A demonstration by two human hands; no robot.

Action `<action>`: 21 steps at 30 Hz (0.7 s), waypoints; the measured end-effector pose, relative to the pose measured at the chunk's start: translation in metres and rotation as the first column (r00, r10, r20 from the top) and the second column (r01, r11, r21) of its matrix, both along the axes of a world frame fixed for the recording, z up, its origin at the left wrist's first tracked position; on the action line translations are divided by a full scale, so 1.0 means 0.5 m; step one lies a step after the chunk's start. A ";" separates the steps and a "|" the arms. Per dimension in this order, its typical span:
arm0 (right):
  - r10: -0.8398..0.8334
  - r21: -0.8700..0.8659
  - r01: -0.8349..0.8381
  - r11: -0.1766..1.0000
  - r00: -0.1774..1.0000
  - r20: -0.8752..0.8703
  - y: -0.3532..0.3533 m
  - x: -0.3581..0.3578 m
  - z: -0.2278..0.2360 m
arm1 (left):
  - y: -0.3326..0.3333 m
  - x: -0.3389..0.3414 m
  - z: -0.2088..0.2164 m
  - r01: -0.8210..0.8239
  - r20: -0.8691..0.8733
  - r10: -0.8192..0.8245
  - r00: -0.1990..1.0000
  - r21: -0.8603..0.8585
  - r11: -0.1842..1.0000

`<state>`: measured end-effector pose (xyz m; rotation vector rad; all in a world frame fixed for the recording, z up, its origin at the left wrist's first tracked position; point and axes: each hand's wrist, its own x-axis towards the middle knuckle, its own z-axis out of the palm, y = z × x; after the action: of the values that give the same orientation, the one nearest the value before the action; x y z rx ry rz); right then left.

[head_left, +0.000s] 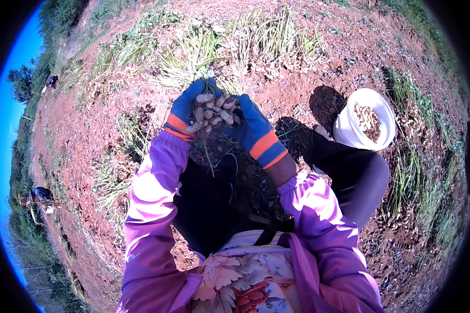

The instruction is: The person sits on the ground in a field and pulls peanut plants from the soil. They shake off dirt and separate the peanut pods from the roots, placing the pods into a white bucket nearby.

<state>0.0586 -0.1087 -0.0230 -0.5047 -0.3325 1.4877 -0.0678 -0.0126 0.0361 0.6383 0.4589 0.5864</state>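
Observation:
A cluster of pale, soil-dusted peanuts [212, 113] hangs on its plant between my two hands, a thin root trailing below. My left hand [185, 107], in a blue glove with an orange cuff band, is closed round the plant at the cluster's left and top. Green stems [206, 61] stretch away beyond it, overlapping other plants on the ground. From the right, my right hand [251, 124], gloved alike, grips the cluster's side; its fingertips are partly hidden by the pods.
A white bucket [344, 129] partly filled with loose peanuts [368, 121] stands at the right, beside my bent knee. Pulled peanut plants [277, 39] lie in heaps on reddish soil ahead, left and right. Two other people [43, 194] [51, 82] are far off at the left.

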 end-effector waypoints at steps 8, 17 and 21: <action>-0.255 0.025 0.254 0.967 0.965 0.054 -0.032 0.005 -0.007 | -0.049 0.048 -0.036 -0.032 -0.118 0.044 0.992 0.100 0.994; -0.390 0.020 0.415 0.910 0.836 0.386 -0.041 0.036 -0.016 | -0.061 0.096 -0.080 -0.049 -0.147 0.069 0.987 0.136 0.990; -0.444 -0.012 0.490 0.872 0.800 0.404 -0.038 0.048 -0.040 | -0.073 0.117 -0.083 -0.039 -0.186 0.082 0.979 0.226 0.973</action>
<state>0.0829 -0.1275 -0.0428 -0.9143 -0.3982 0.9160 -0.0095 -0.0488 -0.0053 0.9029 0.6029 0.6416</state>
